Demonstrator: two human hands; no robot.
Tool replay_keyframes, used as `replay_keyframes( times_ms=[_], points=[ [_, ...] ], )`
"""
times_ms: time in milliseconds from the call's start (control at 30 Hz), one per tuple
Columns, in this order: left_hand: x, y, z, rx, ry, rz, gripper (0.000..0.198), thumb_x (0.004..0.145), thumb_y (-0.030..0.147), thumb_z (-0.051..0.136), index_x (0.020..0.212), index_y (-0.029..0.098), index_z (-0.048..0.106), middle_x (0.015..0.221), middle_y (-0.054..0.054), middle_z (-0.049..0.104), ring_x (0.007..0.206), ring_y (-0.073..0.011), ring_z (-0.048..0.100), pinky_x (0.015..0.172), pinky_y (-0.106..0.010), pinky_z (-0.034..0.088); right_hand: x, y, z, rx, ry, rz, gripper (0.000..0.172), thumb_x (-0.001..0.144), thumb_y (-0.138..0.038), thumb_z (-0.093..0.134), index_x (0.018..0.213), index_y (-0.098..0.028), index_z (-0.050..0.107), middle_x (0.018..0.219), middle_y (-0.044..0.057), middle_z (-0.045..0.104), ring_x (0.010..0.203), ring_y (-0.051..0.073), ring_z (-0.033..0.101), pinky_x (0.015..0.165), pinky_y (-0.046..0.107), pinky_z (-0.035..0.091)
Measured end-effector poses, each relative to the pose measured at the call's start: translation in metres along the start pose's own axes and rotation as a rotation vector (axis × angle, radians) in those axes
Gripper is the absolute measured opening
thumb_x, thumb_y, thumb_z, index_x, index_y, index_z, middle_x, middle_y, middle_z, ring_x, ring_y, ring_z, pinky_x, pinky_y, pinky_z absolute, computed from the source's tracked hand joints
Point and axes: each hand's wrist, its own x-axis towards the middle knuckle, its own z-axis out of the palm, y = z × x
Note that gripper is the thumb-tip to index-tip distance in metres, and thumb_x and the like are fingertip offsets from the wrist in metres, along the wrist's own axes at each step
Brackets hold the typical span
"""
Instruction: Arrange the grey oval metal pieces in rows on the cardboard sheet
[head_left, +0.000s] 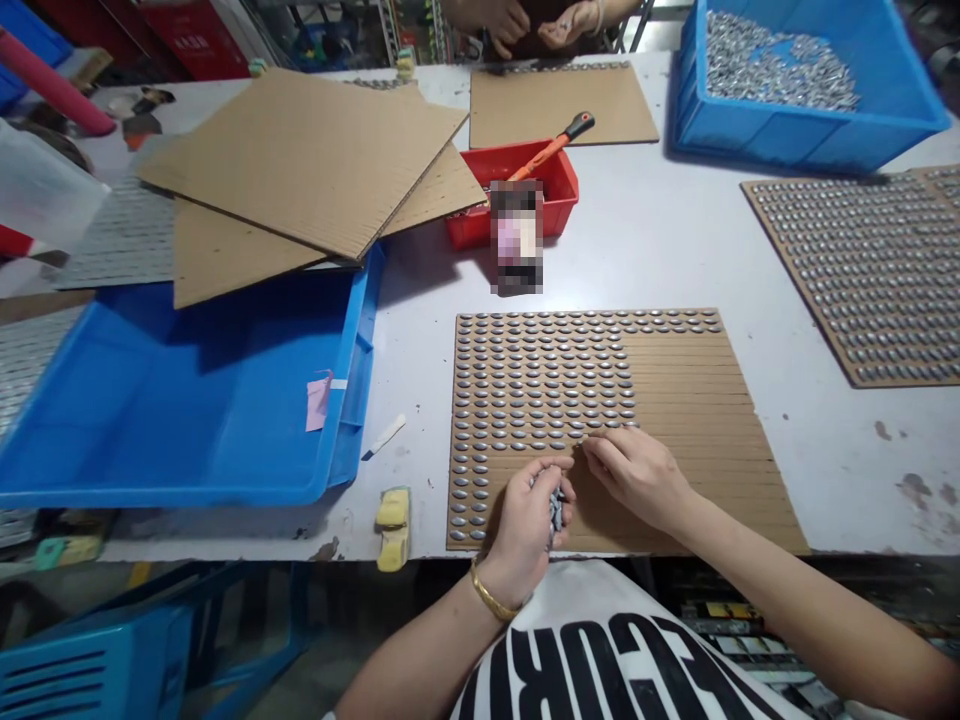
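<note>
A long white table (675, 250) takes up most of what I see. On its left side lies a wide blue tray (150, 400), and a pile of plain cardboard sheets (315, 170) leans over its far edge. At the far right stands a blue bin (787, 140) heaped with small shiny parts, and near it lies a filled board (862, 270). Directly before the person lies the slotted board (697, 450). Rows of oval metal pieces (540, 380) cover its top and left part; the right and near parts are bare. Behind it a red box (559, 190) holds an orange-handled tool (551, 148). Across the table are another person's hands (540, 22).

The left hand (525, 525) is curled like a cup at the near edge of the slotted board, closed around a handful of metal pieces. The right hand (637, 475) rests on the board, thumb and forefinger brought together at the end of the half-filled row. Whether a piece is between them I cannot tell.

To do this well, I think each piece should go into the next free slot, lying the same way as its neighbours. The cupped hand should stay level and close by.

The white shirt (600, 650) bears big black letters, cut off by the frame, and I cannot read a whole word. A pink tag (319, 400) on the tray shows no writing.
</note>
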Motion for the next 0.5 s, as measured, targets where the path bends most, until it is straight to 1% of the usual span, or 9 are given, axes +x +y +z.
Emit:
replay_keyframes(
  times_ms=[133, 267, 367, 500],
  points=[
    [-0.0001, -0.0006, -0.0013, -0.020, -0.011, 0.000, 0.030, 0.079, 0.036, 0.055, 0.103, 0.019, 0.059, 0.074, 0.001, 0.050, 0.050, -0.0063, 0.043, 0.037, -0.016, 0.019, -0.0032, 0.0033, 0.0038, -0.004, -0.032, -0.041, 0.016, 0.089, -0.009, 0.046, 0.091, -0.016, 0.060, 0.090, 0.007, 0.065, 0.077, 0.016, 0.054, 0.072, 0.030, 0.039],
    [-0.0003, -0.0002, -0.0018, -0.026, -0.024, -0.005, 0.030, 0.078, 0.039, 0.057, 0.101, 0.020, 0.059, 0.075, 0.001, 0.050, 0.051, -0.0062, 0.044, 0.037, -0.015, 0.019, -0.0060, 0.0052, 0.0025, 0.012, -0.064, -0.072, 0.020, 0.089, -0.009, 0.045, 0.100, -0.016, 0.061, 0.096, 0.009, 0.066, 0.084, 0.018, 0.056, 0.077, 0.032, 0.042],
    [-0.0002, 0.0001, -0.0021, -0.028, -0.027, -0.013, 0.031, 0.077, 0.039, 0.058, 0.101, 0.020, 0.059, 0.075, 0.001, 0.051, 0.051, -0.0060, 0.044, 0.037, -0.015, 0.019, -0.0074, 0.0064, 0.0017, 0.018, -0.073, -0.075, 0.022, 0.090, -0.010, 0.045, 0.102, -0.017, 0.062, 0.097, 0.009, 0.066, 0.084, 0.018, 0.057, 0.077, 0.033, 0.043],
    [-0.0005, 0.0008, -0.0022, -0.030, -0.022, -0.014, 0.027, 0.078, 0.037, 0.056, 0.100, 0.020, 0.059, 0.074, 0.001, 0.050, 0.051, -0.0062, 0.044, 0.037, -0.015, 0.019, -0.0082, 0.0080, 0.0016, 0.019, -0.083, -0.079, 0.020, 0.089, -0.010, 0.048, 0.103, -0.016, 0.062, 0.101, 0.009, 0.066, 0.086, 0.019, 0.058, 0.077, 0.034, 0.043]
  ],
)
